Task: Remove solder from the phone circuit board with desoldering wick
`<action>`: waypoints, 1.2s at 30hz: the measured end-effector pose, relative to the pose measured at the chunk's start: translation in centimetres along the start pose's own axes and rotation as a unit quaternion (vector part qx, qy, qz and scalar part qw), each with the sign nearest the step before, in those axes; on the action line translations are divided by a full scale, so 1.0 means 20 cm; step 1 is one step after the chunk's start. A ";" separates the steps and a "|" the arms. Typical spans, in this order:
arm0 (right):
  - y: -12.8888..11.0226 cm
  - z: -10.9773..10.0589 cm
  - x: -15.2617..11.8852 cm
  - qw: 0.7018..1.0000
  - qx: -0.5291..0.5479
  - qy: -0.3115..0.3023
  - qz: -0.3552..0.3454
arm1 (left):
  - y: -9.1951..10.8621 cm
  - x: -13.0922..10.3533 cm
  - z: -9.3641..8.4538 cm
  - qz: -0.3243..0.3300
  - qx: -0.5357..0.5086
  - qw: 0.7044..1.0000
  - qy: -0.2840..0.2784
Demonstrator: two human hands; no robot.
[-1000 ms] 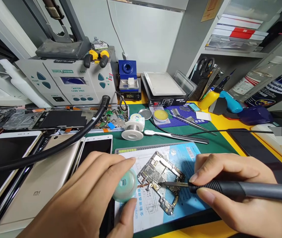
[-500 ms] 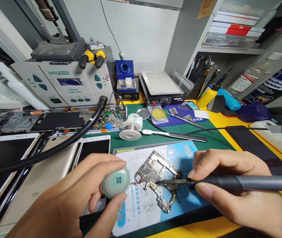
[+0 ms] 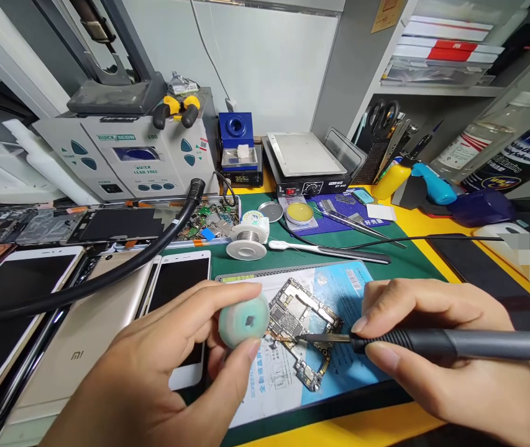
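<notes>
My left hand (image 3: 176, 366) pinches a round, pale green spool of desoldering braid (image 3: 245, 321) between thumb and fingers. A short copper strip of braid (image 3: 279, 336) runs from the spool onto a phone logic board (image 3: 287, 320). My right hand (image 3: 460, 385) grips a soldering iron (image 3: 483, 343) by its dark handle, pointing left. The iron's tip (image 3: 304, 338) is down at the board by the end of the braid; exact contact is too small to tell. Beneath the board lies a blue and white printed pad (image 3: 283, 397).
Several phones (image 3: 176, 279) lie at the left, crossed by a thick black hose (image 3: 106, 276) from the hot air station (image 3: 138, 161). Behind the pad are a solder wire reel (image 3: 247, 245), a white-headed brush (image 3: 330, 251), a yellow flux tin (image 3: 299, 213) and tweezers (image 3: 358, 225).
My left hand has moved the spool rightward and slightly up, closer to the board, so less braid shows. The soldering iron stays almost in place. The view has shifted slightly.
</notes>
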State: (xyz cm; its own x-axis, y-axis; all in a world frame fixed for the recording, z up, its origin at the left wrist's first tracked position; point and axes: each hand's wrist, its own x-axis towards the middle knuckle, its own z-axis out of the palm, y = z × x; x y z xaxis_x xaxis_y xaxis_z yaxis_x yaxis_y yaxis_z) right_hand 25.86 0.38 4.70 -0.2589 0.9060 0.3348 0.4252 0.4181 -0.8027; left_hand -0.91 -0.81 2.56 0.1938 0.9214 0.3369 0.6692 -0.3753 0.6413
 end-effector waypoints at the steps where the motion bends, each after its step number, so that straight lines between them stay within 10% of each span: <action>1: 0.00 0.00 -0.01 1.000 0.000 0.001 -0.004 | 0.00 0.01 0.00 0.014 0.001 1.000 0.006; 36: -0.03 0.04 0.01 0.999 -0.026 -0.029 -0.021 | 0.03 0.03 0.03 0.053 0.028 0.998 -0.001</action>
State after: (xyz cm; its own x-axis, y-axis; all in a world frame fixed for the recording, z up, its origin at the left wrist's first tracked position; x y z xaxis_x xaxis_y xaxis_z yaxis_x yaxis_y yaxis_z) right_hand 24.82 0.31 4.88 -0.3258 0.8832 0.3375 0.4564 0.4595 -0.7620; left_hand 0.00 -0.54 2.80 0.2671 0.8766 0.4004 0.6839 -0.4651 0.5621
